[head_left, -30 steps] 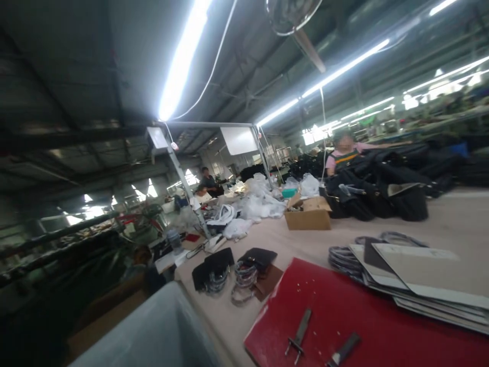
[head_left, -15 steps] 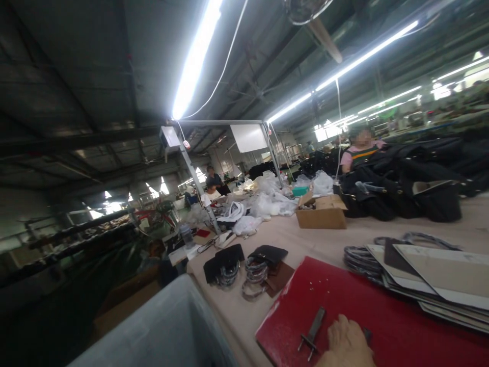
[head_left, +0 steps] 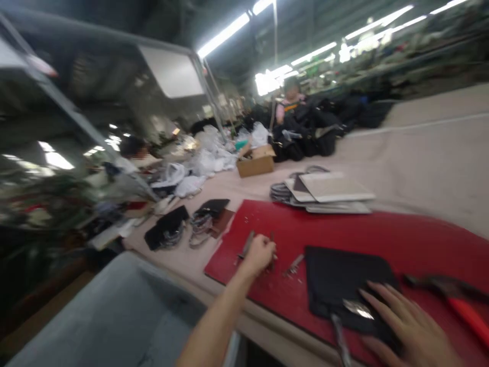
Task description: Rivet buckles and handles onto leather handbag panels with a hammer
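My left hand [head_left: 262, 253] is closed with curled fingers over the red board [head_left: 282, 221]. A thin dark metal tool [head_left: 272, 237] sticks up at its fingertips. Just left of it lies another metal tool [head_left: 247, 243], partly covered by the hand. My right hand [head_left: 408, 323] rests open, fingers spread, on a flat black leather-like piece [head_left: 344, 270]. Beside its fingers is a shiny plate [head_left: 358, 309], and a grey strip [head_left: 340, 339] extends from the near edge. A small metal tool [head_left: 294, 265] lies between the hands, with tiny bits around it.
Red-handled pliers [head_left: 445, 285] lie to the right. Behind the board are stacked pale panels [head_left: 332, 188], a cardboard box [head_left: 255, 162] and black bags [head_left: 305, 132]. Black pieces with wrapped handles [head_left: 168, 227] sit leftward. A grey bin [head_left: 126, 300] stands in front. A person [head_left: 292, 99] is farther back.
The view has swung right and down, bringing my right hand, the black piece and the pliers into sight. My left hand has gone from spread low on the board to closed around the thin tool.
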Demonstrator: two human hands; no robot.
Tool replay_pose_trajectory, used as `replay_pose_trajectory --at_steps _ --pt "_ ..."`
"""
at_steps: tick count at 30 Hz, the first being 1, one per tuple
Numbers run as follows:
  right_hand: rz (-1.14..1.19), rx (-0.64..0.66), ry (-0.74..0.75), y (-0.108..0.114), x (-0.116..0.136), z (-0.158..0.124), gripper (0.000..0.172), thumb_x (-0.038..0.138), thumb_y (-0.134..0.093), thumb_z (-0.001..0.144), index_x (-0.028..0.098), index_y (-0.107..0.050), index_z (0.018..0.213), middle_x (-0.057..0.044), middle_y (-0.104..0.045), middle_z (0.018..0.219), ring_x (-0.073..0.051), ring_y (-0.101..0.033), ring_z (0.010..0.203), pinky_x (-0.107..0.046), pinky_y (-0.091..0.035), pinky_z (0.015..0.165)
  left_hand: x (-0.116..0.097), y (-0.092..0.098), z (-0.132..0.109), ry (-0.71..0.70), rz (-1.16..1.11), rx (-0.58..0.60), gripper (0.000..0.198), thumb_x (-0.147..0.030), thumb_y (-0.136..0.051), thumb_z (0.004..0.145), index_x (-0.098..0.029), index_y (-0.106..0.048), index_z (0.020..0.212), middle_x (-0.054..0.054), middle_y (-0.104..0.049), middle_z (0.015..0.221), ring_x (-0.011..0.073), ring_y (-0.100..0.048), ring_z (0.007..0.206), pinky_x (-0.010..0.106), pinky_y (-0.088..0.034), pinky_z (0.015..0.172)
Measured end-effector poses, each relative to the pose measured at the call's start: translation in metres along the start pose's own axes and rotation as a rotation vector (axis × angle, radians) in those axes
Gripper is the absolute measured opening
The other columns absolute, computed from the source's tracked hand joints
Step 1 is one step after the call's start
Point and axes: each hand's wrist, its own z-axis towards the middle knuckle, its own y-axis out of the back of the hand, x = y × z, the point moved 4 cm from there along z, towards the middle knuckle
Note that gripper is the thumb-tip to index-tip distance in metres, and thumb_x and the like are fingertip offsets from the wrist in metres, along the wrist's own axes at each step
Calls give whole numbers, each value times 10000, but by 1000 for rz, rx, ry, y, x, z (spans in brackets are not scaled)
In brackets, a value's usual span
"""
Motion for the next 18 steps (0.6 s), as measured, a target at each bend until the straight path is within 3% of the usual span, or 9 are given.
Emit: replay_pose_trajectory --at_steps 3,5,10,18 --pt "16 226 -55 24 8 -26 592 490 -595 899 203 -543 1414 -163 -457 1504 -384 -403 1386 -623 -390 1095 26 -11 2 23 -179 55 239 -381 -579 838 -167 -525 928 28 -653 801 155 -684 706 295 -573 712" --pt "47 298 -90 28 14 -22 603 465 -616 891 174 -542 1414 -180 -441 1515 -382 -370 1412 -626 -355 1122 38 -14 -2 -50 -312 -13 315 -404 -623 824 -159 -520 992 23 -661 830 151 -699 717 296 -584 720" --pt "65 317 -139 31 24 -11 581 432 -623 906 163 -537 1413 -178 -414 1534 -380 -324 1439 -636 -312 1149 41 -12 -34 -314 -339 -113 348 -347 -685 827 -136 -550 1069 59 -709 897 188 -753 800 320 -611 771" --pt "58 303 -148 34 29 -13 614 465 -628 897 149 -527 1413 -173 -425 1524 -381 -318 1439 -624 -304 1159 43 -5 -60 -444 -107 -123 279 -309 -650 871 -151 -629 1101 79 -751 996 198 -750 887 333 -626 831"
